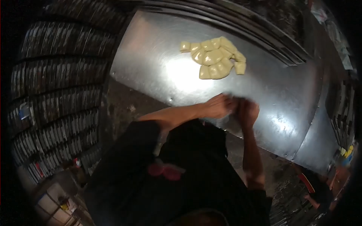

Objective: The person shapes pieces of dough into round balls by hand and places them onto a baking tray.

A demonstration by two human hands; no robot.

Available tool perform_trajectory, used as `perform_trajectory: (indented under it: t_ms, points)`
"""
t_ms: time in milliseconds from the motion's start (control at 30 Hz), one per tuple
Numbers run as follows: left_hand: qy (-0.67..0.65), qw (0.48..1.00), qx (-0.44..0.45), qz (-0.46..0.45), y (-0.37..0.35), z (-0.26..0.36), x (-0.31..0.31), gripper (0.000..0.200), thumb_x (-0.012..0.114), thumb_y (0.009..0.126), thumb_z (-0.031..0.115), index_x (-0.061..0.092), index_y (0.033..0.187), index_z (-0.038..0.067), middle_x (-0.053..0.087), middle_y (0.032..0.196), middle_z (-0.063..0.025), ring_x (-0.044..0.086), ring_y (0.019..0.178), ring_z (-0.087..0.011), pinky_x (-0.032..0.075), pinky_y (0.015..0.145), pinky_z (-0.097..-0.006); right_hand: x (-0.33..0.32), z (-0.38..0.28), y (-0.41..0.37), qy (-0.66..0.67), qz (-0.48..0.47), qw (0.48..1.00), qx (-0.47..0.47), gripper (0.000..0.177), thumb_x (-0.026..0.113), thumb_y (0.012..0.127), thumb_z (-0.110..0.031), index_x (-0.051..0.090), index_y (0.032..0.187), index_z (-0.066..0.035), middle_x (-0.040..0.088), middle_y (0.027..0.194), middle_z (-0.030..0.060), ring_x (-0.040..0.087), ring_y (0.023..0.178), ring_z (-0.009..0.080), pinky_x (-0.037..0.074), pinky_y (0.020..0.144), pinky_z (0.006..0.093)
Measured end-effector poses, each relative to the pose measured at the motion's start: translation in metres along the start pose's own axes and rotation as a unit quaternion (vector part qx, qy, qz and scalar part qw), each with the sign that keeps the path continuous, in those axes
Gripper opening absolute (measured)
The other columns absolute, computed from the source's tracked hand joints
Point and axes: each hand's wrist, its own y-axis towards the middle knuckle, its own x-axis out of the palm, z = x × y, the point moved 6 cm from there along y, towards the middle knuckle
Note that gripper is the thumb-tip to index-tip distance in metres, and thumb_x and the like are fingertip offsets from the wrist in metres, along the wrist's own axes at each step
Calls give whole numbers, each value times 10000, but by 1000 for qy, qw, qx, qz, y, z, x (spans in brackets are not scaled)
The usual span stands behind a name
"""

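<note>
My left hand (218, 106) and my right hand (247, 111) are close together over the near edge of the metal table (147, 64). The fingers of both look curled inward, blurred and in shadow. Something dark shows between them, but I cannot make out what it is. Beyond my hands lies a group of glossy pale-yellow dough pieces (213, 57), cut into chunks and lying side by side in curved rows. Neither hand touches the dough.
Racks of stacked dark trays (62, 73) fill the left side. More dark trays or rails (260, 28) run along the table's far edge. At lower right another person (315, 188) in dark clothing is partly visible. A yellow item (347, 151) sits at the right edge.
</note>
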Motion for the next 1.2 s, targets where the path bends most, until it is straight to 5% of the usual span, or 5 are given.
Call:
perform_trajectory:
  t_ms: [133, 267, 333, 933, 1200]
  points:
    - [-13, 971, -54, -233, -47, -43, -19, 154, 624, 864, 206, 603, 960, 88, 584, 860, -85, 575, 871, -263, 428, 765, -398, -29, 47, -33, -24, -41, 997, -62, 175, 609, 860, -252, 654, 929, -98, 613, 896, 125, 575, 836, 317, 445, 763, 446]
    - [-45, 987, -155, 3, 61, -31, 4, 170, 610, 884, 213, 599, 979, 73, 611, 881, -106, 576, 856, -298, 419, 770, -421, -25, 36, 59, 101, 118, 979, 130, 209, 608, 865, -251, 598, 791, -56, 586, 782, 139, 564, 784, 339, 456, 716, 448]
    - [-45, 984, -146, -91, 47, -3, 30, 137, 622, 873, 180, 599, 955, 73, 607, 879, -109, 576, 844, -307, 421, 758, -427, 5, 32, 42, -11, -180, 979, 93, 139, 617, 858, -197, 610, 811, -67, 587, 787, 133, 563, 777, 331, 455, 728, 445]
    - [-42, 997, -47, -37, 68, -45, -2, 210, 608, 871, 220, 581, 998, 54, 593, 869, -121, 566, 852, -305, 415, 756, -433, -25, 70, 33, 4, 240, 971, 17, 98, 642, 831, -168, 605, 844, -78, 615, 836, 136, 574, 797, 318, 457, 715, 431]
    - [-36, 938, -89, -332, -10, -39, -7, 183, 603, 848, 177, 575, 983, 56, 591, 875, -113, 563, 867, -300, 411, 798, -424, -55, 66, -12, 51, -11, 998, 34, 183, 653, 830, -253, 608, 768, -86, 603, 792, 137, 565, 767, 351, 454, 671, 453]
